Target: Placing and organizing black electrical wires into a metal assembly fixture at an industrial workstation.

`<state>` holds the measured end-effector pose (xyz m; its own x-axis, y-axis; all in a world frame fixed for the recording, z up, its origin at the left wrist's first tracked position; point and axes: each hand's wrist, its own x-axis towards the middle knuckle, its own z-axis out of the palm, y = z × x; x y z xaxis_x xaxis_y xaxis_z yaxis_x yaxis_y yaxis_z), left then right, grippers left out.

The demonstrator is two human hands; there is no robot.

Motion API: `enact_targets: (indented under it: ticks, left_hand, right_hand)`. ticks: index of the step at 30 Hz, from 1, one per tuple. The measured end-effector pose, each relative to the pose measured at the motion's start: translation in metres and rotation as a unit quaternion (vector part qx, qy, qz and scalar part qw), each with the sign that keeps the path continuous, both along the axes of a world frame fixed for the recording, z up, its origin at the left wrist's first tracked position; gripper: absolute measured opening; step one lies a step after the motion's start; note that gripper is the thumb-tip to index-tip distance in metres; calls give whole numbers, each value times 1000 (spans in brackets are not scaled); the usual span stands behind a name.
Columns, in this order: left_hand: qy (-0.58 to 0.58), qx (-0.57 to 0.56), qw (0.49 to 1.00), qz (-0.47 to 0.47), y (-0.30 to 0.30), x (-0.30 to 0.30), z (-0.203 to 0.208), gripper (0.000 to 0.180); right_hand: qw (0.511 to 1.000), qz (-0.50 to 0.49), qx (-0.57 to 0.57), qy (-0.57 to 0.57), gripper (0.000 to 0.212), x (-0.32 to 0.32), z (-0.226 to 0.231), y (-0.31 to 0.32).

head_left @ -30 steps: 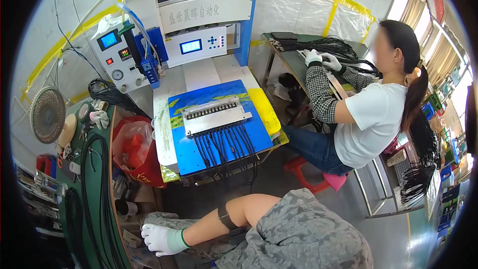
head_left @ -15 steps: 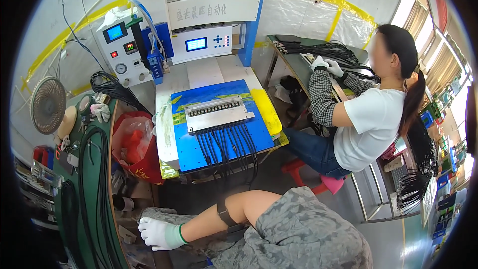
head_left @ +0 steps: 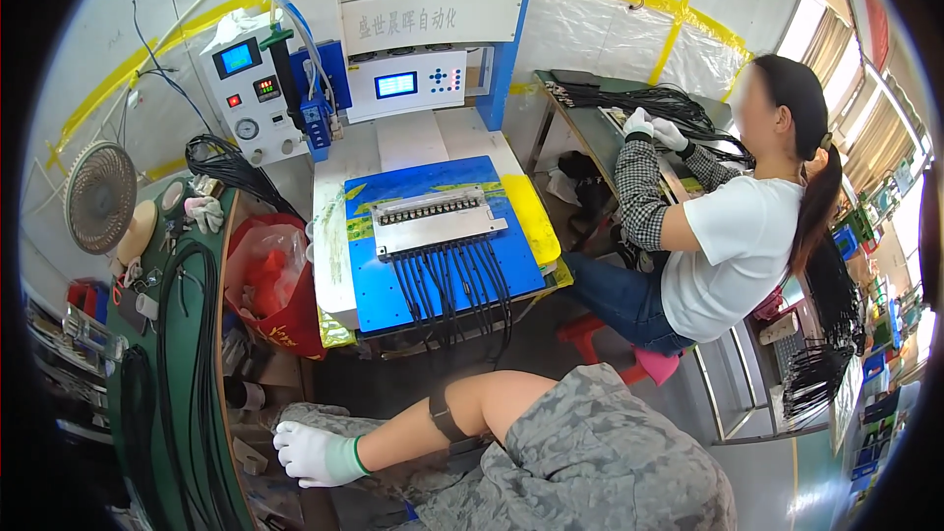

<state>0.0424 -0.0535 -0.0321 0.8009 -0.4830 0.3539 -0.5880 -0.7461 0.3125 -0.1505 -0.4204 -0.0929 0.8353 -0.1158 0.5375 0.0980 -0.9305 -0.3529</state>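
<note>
My right hand (head_left: 320,452), in a white glove with a green cuff, reaches across from the lower right. It rests over grey camouflage cloth (head_left: 339,421), fingers a little apart and bent downward, holding nothing that I can see. A dark band (head_left: 444,415) circles that forearm. My left hand does not show. Farther ahead, a silver metal fixture (head_left: 442,231) sits on the blue plate (head_left: 379,307) of a white benchtop machine (head_left: 433,15). Small parts line the fixture's slot, and several black cables (head_left: 447,275) hang from it over the plate's front edge.
Left, a green bench (head_left: 177,320) bears coiled black cable (head_left: 167,383), a fan (head_left: 101,199) and gloves (head_left: 206,213). A red bag (head_left: 280,275) stands beside it. A co-worker (head_left: 733,246) in white gloves sits right, handling things at a table (head_left: 580,123) with black cables.
The whole view has shifted slightly, so the machine and bench sit a little farther right. My right hand stays on the cloth, and the fixture keeps its place on the blue plate.
</note>
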Motion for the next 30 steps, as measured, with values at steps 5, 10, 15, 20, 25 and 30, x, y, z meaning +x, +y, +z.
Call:
enact_targets:
  ticks: [5, 10, 15, 20, 25, 30]
  left_hand:
    - [10, -10, 1000, 10, -6, -2, 1, 38]
    - [-5, 3, 1000, -21, -7, 1, 0, 39]
    - [-17, 7, 1000, -13, 7, 9, -8, 39]
    - [-6, 9, 1000, 6, -12, -6, 6, 39]
    - [-14, 22, 1000, 5, -10, -7, 8, 40]
    - [-26, -3, 1000, 2, 4, 9, -10, 39]
  right_hand:
    - [1000, -3, 8, 15, 22, -3, 0, -1]
    - [1000, 2, 21, 6, 19, -6, -4, -5]
    - [999, 17, 34, 2, 17, -4, 1, -3]
    - [1000, 7, 17, -12, 17, -6, 0, -4]
    - [999, 14, 24, -24, 16, -7, 2, 0]
    - [1000, 14, 14, -25, 16, -9, 8, 2]
